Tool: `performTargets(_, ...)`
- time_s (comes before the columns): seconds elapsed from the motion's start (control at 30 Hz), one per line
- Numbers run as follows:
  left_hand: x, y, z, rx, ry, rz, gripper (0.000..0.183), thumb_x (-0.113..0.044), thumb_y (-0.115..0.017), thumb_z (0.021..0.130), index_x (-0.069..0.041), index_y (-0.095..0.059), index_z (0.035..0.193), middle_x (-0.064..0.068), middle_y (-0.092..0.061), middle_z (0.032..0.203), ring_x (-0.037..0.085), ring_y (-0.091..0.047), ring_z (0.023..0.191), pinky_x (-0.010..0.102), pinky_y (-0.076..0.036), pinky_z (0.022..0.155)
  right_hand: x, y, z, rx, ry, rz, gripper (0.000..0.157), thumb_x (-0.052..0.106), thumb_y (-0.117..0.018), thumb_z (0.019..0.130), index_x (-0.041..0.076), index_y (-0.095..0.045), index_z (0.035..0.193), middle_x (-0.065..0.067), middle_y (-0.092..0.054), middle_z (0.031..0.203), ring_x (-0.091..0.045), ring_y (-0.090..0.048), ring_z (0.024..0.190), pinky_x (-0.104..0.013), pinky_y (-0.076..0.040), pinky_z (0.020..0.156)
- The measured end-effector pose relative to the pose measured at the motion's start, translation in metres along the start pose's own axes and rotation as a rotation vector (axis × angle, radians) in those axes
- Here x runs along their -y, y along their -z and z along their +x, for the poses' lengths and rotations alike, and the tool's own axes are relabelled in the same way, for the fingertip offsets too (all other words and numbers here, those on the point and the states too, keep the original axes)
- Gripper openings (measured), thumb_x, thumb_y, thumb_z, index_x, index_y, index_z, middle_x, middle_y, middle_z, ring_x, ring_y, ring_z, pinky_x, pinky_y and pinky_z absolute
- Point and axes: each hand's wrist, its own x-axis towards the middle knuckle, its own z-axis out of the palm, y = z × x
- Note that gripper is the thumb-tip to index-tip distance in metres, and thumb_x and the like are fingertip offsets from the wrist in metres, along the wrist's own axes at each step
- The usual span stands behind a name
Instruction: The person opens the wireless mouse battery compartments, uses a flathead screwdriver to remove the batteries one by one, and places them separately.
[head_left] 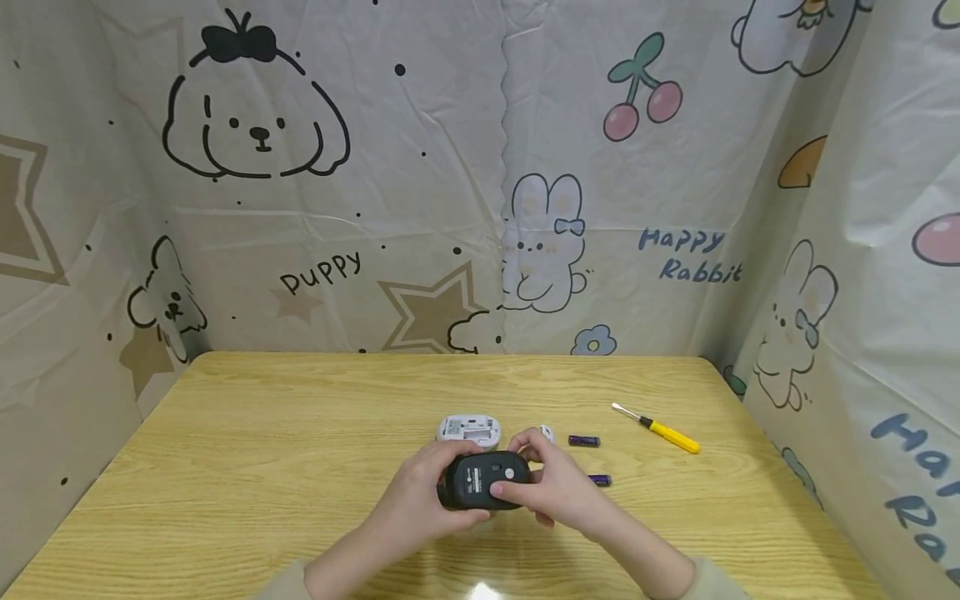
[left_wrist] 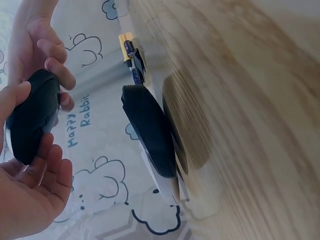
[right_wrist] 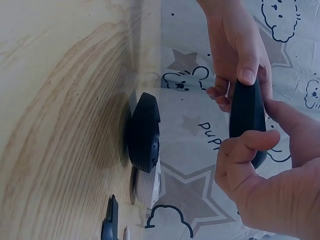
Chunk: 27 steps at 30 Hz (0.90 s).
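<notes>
Between both hands is a black computer mouse (head_left: 480, 485), its underside with a label facing up in the head view. My left hand (head_left: 426, 492) grips its left end, thumb and fingers on opposite edges. My right hand (head_left: 558, 483) pinches the right end, the thumb lying on the underside. Below the held mouse, a second black mouse (left_wrist: 150, 132) rests on the table; in the head view it is hidden. Just beyond the hands, a white mouse (head_left: 468, 427) lies upside down with its battery compartment uncovered.
Right of the hands lie two dark purple batteries (head_left: 584, 441), one partly behind the right hand. A small white piece (head_left: 547, 433) sits just past the right fingers. Farther right is a yellow-handled screwdriver (head_left: 671, 435). A flat black piece (right_wrist: 111, 220) lies on the wooden table (head_left: 262, 450).
</notes>
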Motion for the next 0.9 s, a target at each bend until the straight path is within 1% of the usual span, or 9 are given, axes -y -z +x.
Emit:
performTargets(0.07, -0.0002, -0.0005, 0.0004, 0.007, 0.009, 0.006, 0.064, -0.026, -0.087, 0.064, -0.018, -0.057, 0.119, -0.007, -0.058, 0.114, 0.011, -0.057, 0.104, 0.029, -0.053, 0.085, -0.0004, -0.0010, 0.0010, -0.005, 0.004, -0.012, 0.050, 0.030, -0.077, 0.078, 0.009, -0.044, 0.111, -0.010, -0.057, 0.100, -0.011, -0.041, 0.045, -0.020, -0.033, 0.036)
performTargets(0.17, -0.0008, -0.0007, 0.0007, 0.009, 0.012, 0.021, 0.064, -0.026, -0.088, 0.063, -0.017, -0.057, 0.119, -0.006, -0.059, 0.115, 0.013, -0.057, 0.105, 0.031, -0.053, 0.087, -0.0010, -0.0023, 0.0015, -0.004, 0.012, -0.022, 0.050, 0.029, -0.077, 0.078, 0.010, -0.044, 0.110, -0.011, -0.057, 0.101, -0.011, -0.044, 0.047, -0.018, -0.033, 0.037)
performTargets(0.3, -0.0011, -0.0009, 0.0008, 0.004, 0.004, 0.031, 0.065, -0.025, -0.088, 0.062, -0.016, -0.057, 0.118, -0.005, -0.059, 0.114, 0.014, -0.057, 0.106, 0.032, -0.053, 0.088, -0.0010, -0.0038, 0.0009, 0.008, 0.025, -0.015, 0.050, 0.029, -0.076, 0.079, 0.009, -0.042, 0.111, -0.011, -0.057, 0.106, -0.015, -0.056, 0.059, -0.017, -0.035, 0.038)
performTargets(0.4, -0.0010, -0.0008, 0.0010, 0.002, 0.001, 0.026, 0.064, -0.024, -0.088, 0.062, -0.015, -0.058, 0.118, -0.004, -0.059, 0.113, 0.014, -0.057, 0.105, 0.031, -0.053, 0.086, 0.0000, -0.0044, 0.0002, 0.014, 0.029, -0.003, 0.051, 0.029, -0.076, 0.080, 0.009, -0.041, 0.112, -0.013, -0.057, 0.111, -0.018, -0.062, 0.066, -0.017, -0.035, 0.039)
performTargets(0.57, -0.0006, -0.0004, 0.0010, 0.007, 0.010, 0.015, 0.064, -0.023, -0.088, 0.063, -0.014, -0.058, 0.119, -0.005, -0.059, 0.113, 0.014, -0.057, 0.104, 0.030, -0.053, 0.086, 0.0013, -0.0041, -0.0002, 0.015, 0.022, 0.002, 0.051, 0.030, -0.075, 0.080, 0.008, -0.042, 0.113, -0.015, -0.056, 0.116, -0.018, -0.062, 0.067, -0.018, -0.036, 0.040)
performTargets(0.8, 0.0026, 0.0000, -0.0009, 0.002, 0.016, -0.020, 0.065, -0.022, -0.088, 0.062, -0.019, -0.057, 0.119, -0.008, -0.058, 0.112, 0.011, -0.056, 0.102, 0.028, -0.053, 0.085, -0.0009, -0.0041, 0.0004, 0.005, 0.042, -0.042, 0.051, 0.030, -0.075, 0.081, 0.007, -0.043, 0.113, -0.012, -0.056, 0.108, -0.014, -0.054, 0.057, -0.018, -0.038, 0.041)
performTargets(0.9, 0.0033, 0.0000, -0.0011, -0.001, 0.020, -0.023, 0.065, -0.022, -0.088, 0.062, -0.020, -0.057, 0.119, -0.007, -0.058, 0.111, 0.011, -0.056, 0.101, 0.026, -0.053, 0.083, -0.0014, -0.0037, 0.0004, 0.001, 0.035, -0.039, 0.050, 0.030, -0.075, 0.080, 0.009, -0.044, 0.113, -0.011, -0.057, 0.107, -0.014, -0.053, 0.057, -0.018, -0.037, 0.041)
